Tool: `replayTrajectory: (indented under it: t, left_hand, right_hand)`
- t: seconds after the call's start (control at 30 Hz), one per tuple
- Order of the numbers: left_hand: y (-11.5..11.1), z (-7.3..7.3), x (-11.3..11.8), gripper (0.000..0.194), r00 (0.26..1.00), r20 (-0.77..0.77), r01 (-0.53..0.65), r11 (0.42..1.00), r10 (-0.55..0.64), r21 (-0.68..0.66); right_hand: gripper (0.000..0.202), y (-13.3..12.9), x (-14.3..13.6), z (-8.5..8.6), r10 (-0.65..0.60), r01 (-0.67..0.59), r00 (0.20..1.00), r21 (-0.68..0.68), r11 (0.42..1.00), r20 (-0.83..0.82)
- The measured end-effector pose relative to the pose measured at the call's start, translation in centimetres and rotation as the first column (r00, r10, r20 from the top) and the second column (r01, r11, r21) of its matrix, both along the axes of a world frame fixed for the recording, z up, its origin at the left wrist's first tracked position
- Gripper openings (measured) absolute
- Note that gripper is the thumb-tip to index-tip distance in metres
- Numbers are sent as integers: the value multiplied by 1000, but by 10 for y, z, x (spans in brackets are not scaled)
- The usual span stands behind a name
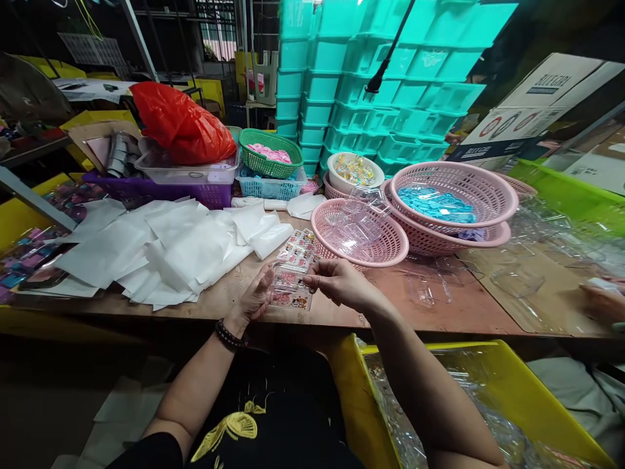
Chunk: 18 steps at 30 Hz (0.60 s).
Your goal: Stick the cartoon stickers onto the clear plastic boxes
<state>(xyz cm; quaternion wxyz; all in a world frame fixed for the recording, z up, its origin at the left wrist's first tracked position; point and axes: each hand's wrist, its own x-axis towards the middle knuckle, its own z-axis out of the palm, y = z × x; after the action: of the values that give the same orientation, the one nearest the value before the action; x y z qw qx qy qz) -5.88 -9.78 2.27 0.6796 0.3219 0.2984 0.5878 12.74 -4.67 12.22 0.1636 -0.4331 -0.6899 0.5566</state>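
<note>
Between my hands is a small clear plastic box, held above a sheet of printed stickers on the wooden table. My left hand grips the box's left side, with a beaded bracelet at the wrist. The fingers of my right hand are pinched together at its right edge; whether they hold a sticker or only the box is too small to tell. Just behind, a pink basket contains more clear boxes. White paper sheets are piled to the left.
Pink baskets with blue pieces, a white bowl and a green basket stand behind. Teal bins are stacked high. A yellow crate is below the table edge at right. Another person's hand shows far right.
</note>
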Motion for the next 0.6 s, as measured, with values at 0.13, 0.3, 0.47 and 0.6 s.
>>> replayTrajectory:
  t: [0.13,0.3,0.47,0.6]
  left_hand:
    - [-1,3,0,65,1000,0,-16,1000,16,-18]
    - [-1,-4,-2,63,1000,-22,8,1000,-8,-16]
    - [5,-27,-10,63,992,-125,2,1000,-1,8]
    - [7,-37,-13,61,977,-209,-19,996,36,86]
  right_hand:
    - [47,1,0,0,-9,9,1000,0,1000,6]
    - [49,2,-2,1,15,-15,1000,-2,1000,10]
    - [48,1,-2,2,14,-14,1000,6,1000,15]
    - [45,1,-2,2,6,-7,1000,17,1000,28]
